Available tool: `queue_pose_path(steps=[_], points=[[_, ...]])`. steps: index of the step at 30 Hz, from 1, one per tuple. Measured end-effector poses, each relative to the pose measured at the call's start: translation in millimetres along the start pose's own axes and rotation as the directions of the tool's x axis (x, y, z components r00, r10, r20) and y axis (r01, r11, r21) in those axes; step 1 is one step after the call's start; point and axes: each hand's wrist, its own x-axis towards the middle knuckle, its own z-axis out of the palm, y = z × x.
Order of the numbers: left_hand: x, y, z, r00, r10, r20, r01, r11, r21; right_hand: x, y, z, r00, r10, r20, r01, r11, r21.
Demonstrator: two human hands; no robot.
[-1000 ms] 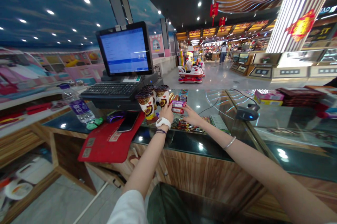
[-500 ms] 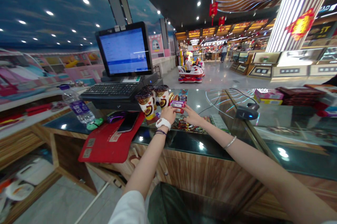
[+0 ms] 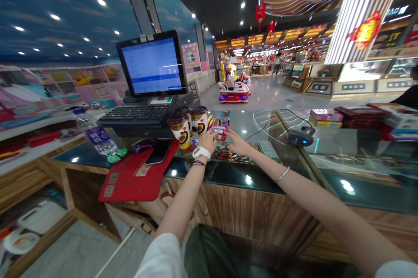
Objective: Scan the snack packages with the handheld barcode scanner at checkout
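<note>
My left hand (image 3: 207,142), with a white watch at its wrist, has its fingers closed on the left end of a small pink-and-purple wrapped candy roll (image 3: 218,129). At the roll's right end, my right hand (image 3: 238,144) pinches with thumb and index finger; a silver bangle circles that forearm. The roll lies across the top of other small packets. Lidded paper cups (image 3: 181,132) with a brown-and-white print stand just left of my left hand. Beneath and beside my hands, several thin wrapped snack sticks (image 3: 225,153) lie on the glass counter.
A monitor (image 3: 152,66) and keyboard (image 3: 133,113) stand back left. A phone (image 3: 159,151) lies on a red mat (image 3: 133,182), near a water bottle (image 3: 98,134). To the right are a barcode scanner (image 3: 301,137) and stacked boxes (image 3: 355,117). Another person's dark sleeve (image 3: 408,98) shows at the right edge.
The view has shifted slightly, and more of the person at the right edge shows. Both hands stay at the candy roll with almost no movement.
</note>
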Motion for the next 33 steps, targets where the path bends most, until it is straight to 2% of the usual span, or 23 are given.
queue_pose_path(steps=[6, 9, 11, 17, 23, 33], points=[[4.2, 3.0, 3.7, 0.994, 0.028, -0.106, -0.036, 0.997, -0.07, -17.9, -15.6, -30.3, 1.0, 0.0, 0.012, 0.002, 0.984, -0.177], [6.6, 16.2, 1.1, 0.989, 0.084, -0.121, -0.092, 0.994, -0.067, -35.2, -19.3, -56.8, 1.0, -0.02, 0.012, 0.022, 0.958, -0.287], [6.9, 32.0, -3.2, 0.985, 0.124, -0.121, -0.132, 0.989, -0.059, -48.2, -17.9, -76.4, 0.999, -0.046, -0.008, 0.04, 0.94, -0.338], [3.8, 103.3, -13.9, 0.956, 0.271, -0.109, -0.279, 0.957, -0.073, -89.6, 1.8, -133.1, 0.989, -0.056, -0.134, -0.013, 0.884, -0.467], [5.2, 177.6, -7.1, 0.913, 0.402, -0.069, -0.407, 0.909, -0.086, -139.6, 34.3, -179.0, 0.968, -0.042, -0.248, -0.093, 0.856, -0.508], [7.4, 301.8, 19.6, 0.746, 0.663, -0.054, -0.663, 0.735, -0.141, -233.3, 98.4, -250.0, 0.921, 0.049, -0.386, -0.298, 0.728, -0.618]])
